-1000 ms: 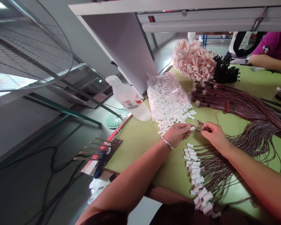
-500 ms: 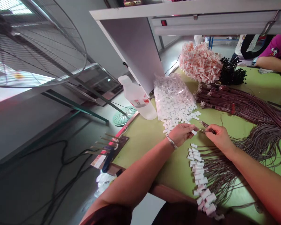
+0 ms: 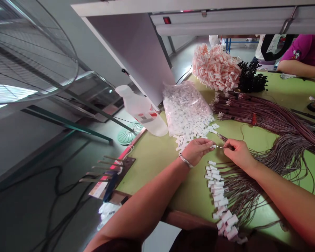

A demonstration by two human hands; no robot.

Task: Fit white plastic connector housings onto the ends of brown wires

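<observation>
My left hand [image 3: 198, 151], with a bracelet at the wrist, pinches a small white connector housing [image 3: 213, 147] between thumb and fingers. Facing it, my right hand [image 3: 236, 152] is closed on a thin dark wire [image 3: 219, 147], whose bare end points at the housing. Whether the wire end has entered the housing is too small to tell. Below both hands runs a column of white connectors [image 3: 218, 192] fitted on brown wires [image 3: 248, 185]. Loose white housings [image 3: 185, 140] lie just beyond my left hand, spilling from a clear plastic bag [image 3: 187, 105].
A translucent bottle [image 3: 147, 115] leans left of the bag. Behind stand a pink-white connector heap [image 3: 216, 68] and black parts [image 3: 252, 78]. Brown wire bundles [image 3: 273, 108] cross the right side. A metal-pronged holder [image 3: 115, 171] sits at the left table edge. Another person's arm [image 3: 299, 70] rests far right.
The view has shifted slightly to the right. My left hand has turned the housing toward the wire, and the housing and wire end are now in line and closer together.
</observation>
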